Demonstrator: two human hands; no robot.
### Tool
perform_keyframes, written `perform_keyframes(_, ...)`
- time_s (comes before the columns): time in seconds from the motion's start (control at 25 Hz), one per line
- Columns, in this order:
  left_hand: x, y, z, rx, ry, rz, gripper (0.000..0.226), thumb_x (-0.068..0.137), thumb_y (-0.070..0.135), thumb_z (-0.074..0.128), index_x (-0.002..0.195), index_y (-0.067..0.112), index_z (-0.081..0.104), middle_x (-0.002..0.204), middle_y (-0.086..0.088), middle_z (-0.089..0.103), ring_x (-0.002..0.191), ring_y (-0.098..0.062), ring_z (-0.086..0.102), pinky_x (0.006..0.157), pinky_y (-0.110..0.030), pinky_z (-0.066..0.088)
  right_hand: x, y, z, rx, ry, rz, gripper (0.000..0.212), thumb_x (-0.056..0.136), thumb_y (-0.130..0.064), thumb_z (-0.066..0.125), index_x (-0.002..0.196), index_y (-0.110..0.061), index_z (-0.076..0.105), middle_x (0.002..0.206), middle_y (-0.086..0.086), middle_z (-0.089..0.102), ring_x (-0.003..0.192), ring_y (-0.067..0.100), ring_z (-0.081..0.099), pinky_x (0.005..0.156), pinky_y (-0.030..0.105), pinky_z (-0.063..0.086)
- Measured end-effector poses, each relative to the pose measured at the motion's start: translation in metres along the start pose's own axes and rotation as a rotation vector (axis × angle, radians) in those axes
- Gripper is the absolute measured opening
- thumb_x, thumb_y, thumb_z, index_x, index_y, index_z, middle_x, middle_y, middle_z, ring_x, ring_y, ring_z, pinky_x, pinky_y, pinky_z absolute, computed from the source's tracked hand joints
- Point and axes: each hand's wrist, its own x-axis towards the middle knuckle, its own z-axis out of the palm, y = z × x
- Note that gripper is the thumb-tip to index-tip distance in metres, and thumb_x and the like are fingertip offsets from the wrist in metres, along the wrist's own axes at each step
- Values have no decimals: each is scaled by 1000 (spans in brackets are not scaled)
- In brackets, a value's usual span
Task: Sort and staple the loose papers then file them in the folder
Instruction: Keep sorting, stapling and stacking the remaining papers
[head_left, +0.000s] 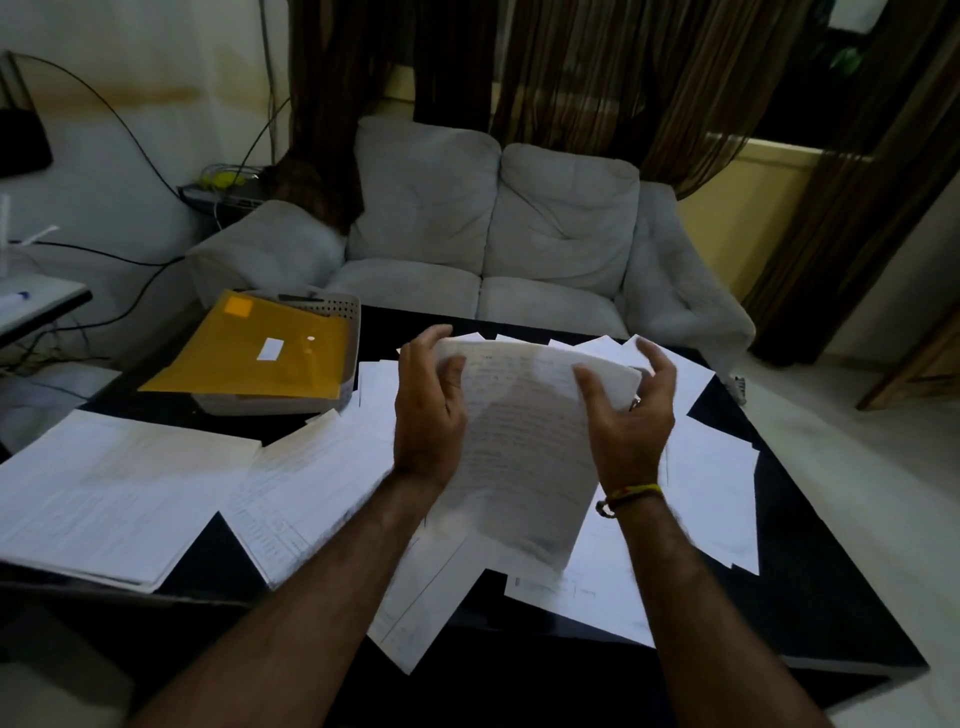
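Above the black table I hold a small sheaf of printed papers, tilted and blurred. My left hand grips its left edge, thumb on top. On the other side, my right hand holds the upper right corner between thumb and curled fingers. Loose white sheets lie scattered under and around the sheaf. A neater pile of papers lies at the table's left. The yellow folder rests across a grey tray at the back left. No stapler is visible.
A grey two-seat sofa stands just behind the table. Brown curtains hang behind it. Cables and a small side table are at the left. Pale floor shows at the right of the table.
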Motion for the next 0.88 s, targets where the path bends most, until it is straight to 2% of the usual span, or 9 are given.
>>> perform_keyframes(0.08, -8, 6, 4, -165, 29, -201, 45, 98, 27, 52, 138, 17, 33, 118, -1, 53, 102, -10, 60, 69, -8, 51, -5, 7, -1, 210, -86, 330, 58, 76, -23, 82, 125, -14, 53, 101, 2, 65, 88, 15, 68, 71, 25, 59)
perform_keyframes(0.16, -19, 8, 10, -185, 32, -400, 39, 98, 30, 52, 131, 12, 41, 110, 1, 56, 98, -15, 63, 62, -3, 47, -17, 18, 5, 226, -171, 490, 31, 73, -21, 83, 98, -12, 67, 91, 5, 72, 84, 24, 70, 72, 38, 59)
perform_keyframes(0.2, -23, 10, 14, -126, 31, -437, 33, 98, 30, 51, 123, 8, 47, 105, 1, 57, 96, -18, 62, 59, 0, 45, -22, 18, 9, 182, -178, 490, 21, 72, -21, 84, 85, -12, 70, 84, 5, 73, 79, 23, 70, 71, 40, 59)
perform_keyframes(0.28, -20, 16, 17, -47, 90, -401, 29, 98, 31, 50, 112, 6, 53, 100, 3, 57, 92, -14, 60, 58, 1, 43, -22, 13, 16, 117, -131, 416, 17, 72, -24, 85, 74, -16, 69, 78, 0, 72, 72, 15, 69, 68, 37, 59)
perform_keyframes(0.4, -3, 25, 19, -95, 176, -333, 30, 98, 32, 53, 112, 5, 52, 105, 5, 58, 91, -4, 58, 64, 0, 46, -16, 2, 28, 113, -66, 262, 17, 74, -28, 84, 75, -19, 69, 77, -4, 72, 73, 13, 70, 64, 31, 59)
perform_keyframes(0.56, -23, 20, 20, -12, 183, -424, 32, 95, 30, 57, 115, 4, 53, 112, -6, 62, 100, -13, 59, 66, -1, 47, -46, 18, 41, -4, -12, 316, 29, 75, -31, 82, 72, -5, 69, 68, 6, 68, 62, 15, 61, 58, 39, 57)
perform_keyframes(0.68, -32, 15, 18, 9, 224, -387, 32, 95, 25, 57, 114, -1, 52, 107, -3, 59, 92, -7, 56, 64, 3, 43, -53, 32, 42, -64, 1, 248, 30, 80, -28, 79, 72, -2, 68, 64, 8, 64, 58, 17, 58, 51, 26, 49)
perform_keyframes(0.8, -23, 11, 19, 32, 205, -418, 30, 96, 28, 57, 111, 2, 52, 104, -5, 61, 89, -13, 60, 56, 4, 38, -48, 28, 41, -62, -23, 223, 27, 82, -25, 76, 72, -2, 67, 62, 5, 60, 57, 11, 54, 52, 22, 40)
perform_keyframes(0.88, -21, 4, 21, 23, 194, -420, 28, 96, 30, 56, 111, 6, 50, 103, 5, 56, 83, 2, 56, 56, 1, 41, -49, 30, 45, -96, -20, 139, 24, 84, -22, 75, 74, -1, 68, 62, 2, 58, 56, 8, 52, 49, 13, 40)
